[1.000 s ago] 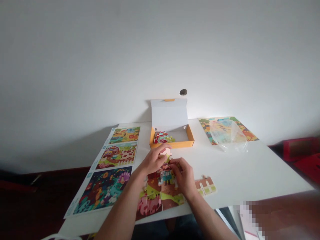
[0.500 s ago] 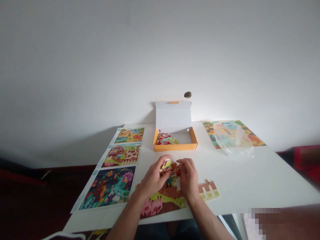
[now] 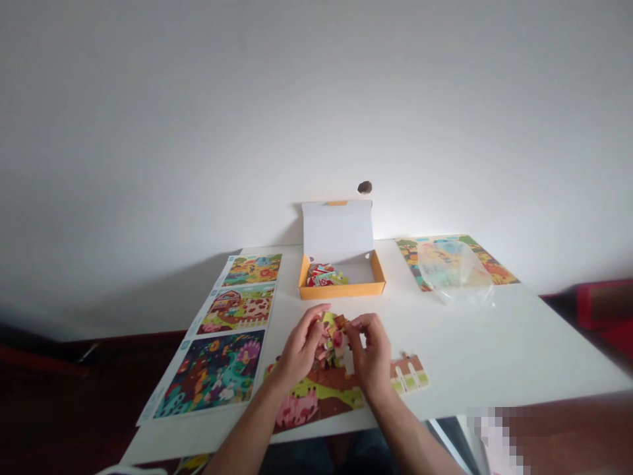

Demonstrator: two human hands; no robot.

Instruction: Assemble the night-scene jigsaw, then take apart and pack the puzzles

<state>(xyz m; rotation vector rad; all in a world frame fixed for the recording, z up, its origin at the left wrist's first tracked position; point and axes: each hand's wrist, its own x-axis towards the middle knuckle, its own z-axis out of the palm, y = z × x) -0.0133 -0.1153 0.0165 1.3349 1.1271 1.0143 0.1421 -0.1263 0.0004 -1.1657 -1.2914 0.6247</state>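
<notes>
My left hand point(image 3: 302, 346) and my right hand point(image 3: 370, 351) meet over the white table point(image 3: 484, 356), fingers pinched together on a small puzzle piece point(image 3: 335, 330) with green, brown and pink on it. Under and in front of them lies a partly built jigsaw point(image 3: 316, 399) showing pink animals on green and brown ground. A short strip of joined fence pieces point(image 3: 408, 371) lies just right of my right hand. Behind the hands stands an open orange box point(image 3: 341, 287) with its white lid up and several loose pieces point(image 3: 324, 275) inside.
A long picture sheet point(image 3: 222, 343) with three farm scenes lies at the left. A finished jigsaw point(image 3: 487, 267) with a clear plastic bag point(image 3: 455, 270) on it sits at the back right. A white wall is behind; red objects point(image 3: 603, 307) lie off the table's right.
Both hands have lifted slightly off the built part and come together round the small piece, turning it between the fingertips. The view has shifted a little.
</notes>
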